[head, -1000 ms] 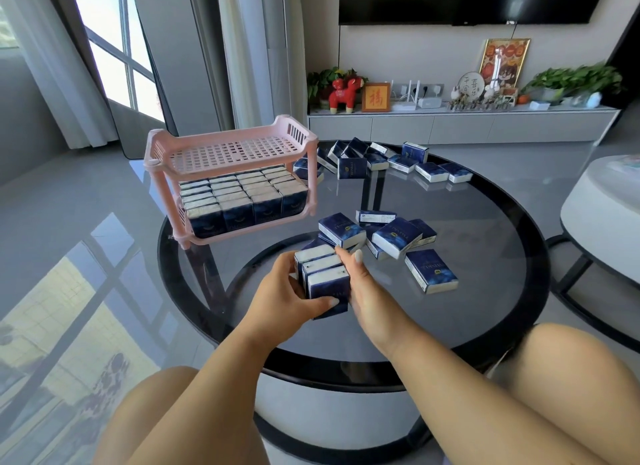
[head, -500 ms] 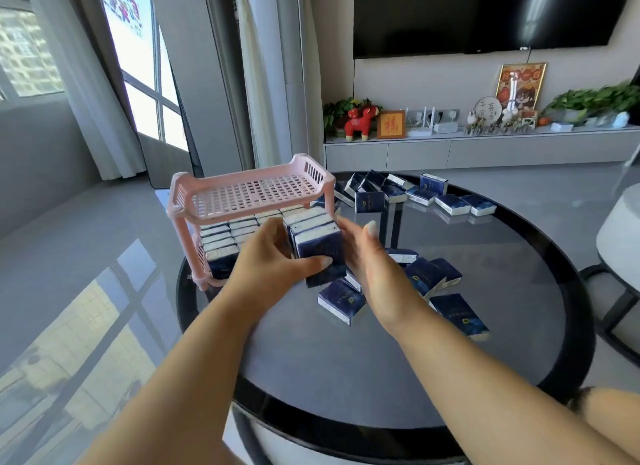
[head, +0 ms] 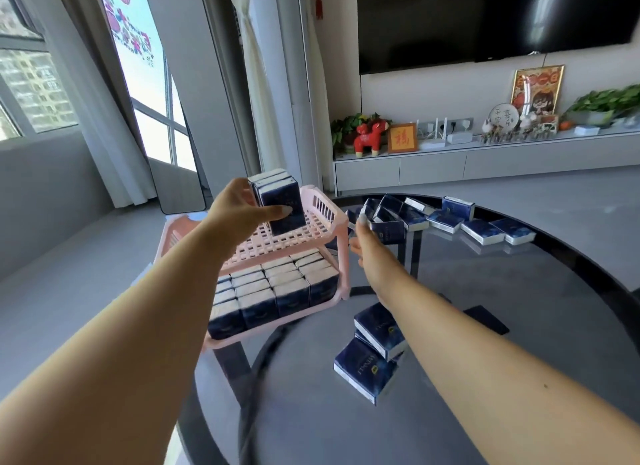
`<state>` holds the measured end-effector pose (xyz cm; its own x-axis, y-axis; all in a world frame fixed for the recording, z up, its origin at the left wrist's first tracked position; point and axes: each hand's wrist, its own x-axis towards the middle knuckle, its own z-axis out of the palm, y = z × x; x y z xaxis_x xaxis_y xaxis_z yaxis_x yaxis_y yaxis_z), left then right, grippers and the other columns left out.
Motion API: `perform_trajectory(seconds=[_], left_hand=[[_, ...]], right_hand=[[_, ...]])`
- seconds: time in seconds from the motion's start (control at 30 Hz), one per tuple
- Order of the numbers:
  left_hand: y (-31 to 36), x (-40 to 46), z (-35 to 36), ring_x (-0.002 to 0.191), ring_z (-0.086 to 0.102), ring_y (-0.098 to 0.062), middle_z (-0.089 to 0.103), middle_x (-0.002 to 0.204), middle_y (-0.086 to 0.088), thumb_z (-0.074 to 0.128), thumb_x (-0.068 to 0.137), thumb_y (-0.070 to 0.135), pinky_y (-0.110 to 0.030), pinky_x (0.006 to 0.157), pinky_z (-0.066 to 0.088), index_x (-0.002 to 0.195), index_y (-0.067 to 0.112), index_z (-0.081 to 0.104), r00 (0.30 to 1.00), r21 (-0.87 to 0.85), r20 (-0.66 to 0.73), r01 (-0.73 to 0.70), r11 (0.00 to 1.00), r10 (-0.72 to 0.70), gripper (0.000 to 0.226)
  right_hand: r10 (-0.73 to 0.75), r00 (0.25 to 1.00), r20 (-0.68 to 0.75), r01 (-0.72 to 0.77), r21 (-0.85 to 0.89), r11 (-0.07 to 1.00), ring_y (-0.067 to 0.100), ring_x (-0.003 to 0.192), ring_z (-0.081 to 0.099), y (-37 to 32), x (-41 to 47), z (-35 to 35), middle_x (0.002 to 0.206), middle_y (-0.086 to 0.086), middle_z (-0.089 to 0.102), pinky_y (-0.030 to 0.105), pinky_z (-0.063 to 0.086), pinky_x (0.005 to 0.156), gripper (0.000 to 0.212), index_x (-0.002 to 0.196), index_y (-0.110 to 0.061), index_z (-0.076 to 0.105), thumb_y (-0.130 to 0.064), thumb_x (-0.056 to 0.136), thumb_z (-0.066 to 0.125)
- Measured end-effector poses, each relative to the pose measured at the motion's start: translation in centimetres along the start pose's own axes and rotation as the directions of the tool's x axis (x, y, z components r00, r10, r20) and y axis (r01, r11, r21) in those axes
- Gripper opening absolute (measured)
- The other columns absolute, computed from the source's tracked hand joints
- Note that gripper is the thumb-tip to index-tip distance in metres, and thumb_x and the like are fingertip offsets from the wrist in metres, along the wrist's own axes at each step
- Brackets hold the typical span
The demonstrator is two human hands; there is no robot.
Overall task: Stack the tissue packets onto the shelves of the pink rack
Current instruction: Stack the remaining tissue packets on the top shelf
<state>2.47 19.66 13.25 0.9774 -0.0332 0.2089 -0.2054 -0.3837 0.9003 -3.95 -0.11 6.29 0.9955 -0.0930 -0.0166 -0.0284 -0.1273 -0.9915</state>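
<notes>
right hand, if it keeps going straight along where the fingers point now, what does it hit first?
Most likely the upright tissue packet at the near end of the far cluster on the glass table. The right hand points up and away, fingertips already beside that packet; whether they touch is unclear.

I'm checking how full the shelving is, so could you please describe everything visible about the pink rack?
The pink rack is a two-tier frame, plastic by its look, with perforated shelves and slotted side walls, standing upright on the dark glass table. Its lower shelf is packed with upright blue tissue packets in rows. The left hand holds a small bundle of packets at the far end of the top shelf, which otherwise looks bare; whether they touch it is unclear.
</notes>
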Motion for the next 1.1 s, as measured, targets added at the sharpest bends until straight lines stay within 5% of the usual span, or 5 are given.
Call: perform_trajectory(seconds=[0.17,0.4,0.77,0.97,1.1], left_hand=[[-1.6,2.9,0.9,0.088,0.066,-0.018,0.067,0.100,-0.004,0.087,0.068,0.011,-0.033,0.078,0.055,0.113,0.013,0.052,0.998,0.017,0.049,0.033,0.999,-0.033,0.056],[-2.8,5.5,1.1,0.103,0.067,-0.028,0.068,0.110,-0.010,0.089,0.060,0.004,-0.049,0.098,0.050,0.110,0.015,0.055,0.983,0.041,0.169,0.061,0.997,-0.067,0.061],[-3.4,6.4,1.2,0.103,0.063,-0.025,0.065,0.110,-0.007,0.085,0.071,0.016,-0.038,0.090,0.048,0.093,0.026,0.053,0.966,0.073,0.248,0.051,0.996,-0.068,0.040],[-4.1,6.6,1.4,0.114,0.060,-0.023,0.064,0.121,0.000,0.092,0.034,0.054,-0.049,0.104,0.045,0.123,0.024,0.051,0.959,0.112,0.277,0.031,0.993,-0.061,0.102],[-3.1,5.8,1.4,0.118,0.057,-0.024,0.057,0.128,0.004,0.094,0.037,0.044,-0.048,0.104,0.044,0.136,0.024,0.041,0.962,0.099,0.265,0.039,0.994,-0.064,0.114]], right_hand=[[0.009,0.996,0.093,-0.016,0.076,0.997,0.013,0.134,0.037,1.0,0.5,0.4,0.142,-0.008,0.044,0.029,0.027,0.107,0.074,0.145,-0.030,0.033,-0.072,0.085,0.018],[0.056,0.995,0.085,-0.057,0.018,0.998,0.021,0.130,0.043,2.4,1.4,0.2,0.142,-0.005,0.046,0.048,0.033,0.109,0.109,0.139,-0.039,0.039,-0.099,0.051,0.019],[0.052,0.996,0.079,-0.053,0.007,0.999,0.019,0.129,0.045,3.0,1.8,0.0,0.140,-0.008,0.049,0.048,0.032,0.110,0.112,0.136,-0.044,0.041,-0.102,0.043,0.023],[0.045,0.997,0.061,-0.046,0.010,0.999,0.020,0.127,0.046,2.7,1.4,-0.1,0.138,-0.007,0.050,0.047,0.033,0.109,0.094,0.137,-0.041,0.040,-0.091,0.060,0.022],[0.051,0.997,0.053,-0.051,-0.006,0.999,0.021,0.127,0.046,2.7,1.4,0.0,0.139,-0.006,0.050,0.048,0.032,0.110,0.106,0.136,-0.042,0.041,-0.099,0.048,0.022]])
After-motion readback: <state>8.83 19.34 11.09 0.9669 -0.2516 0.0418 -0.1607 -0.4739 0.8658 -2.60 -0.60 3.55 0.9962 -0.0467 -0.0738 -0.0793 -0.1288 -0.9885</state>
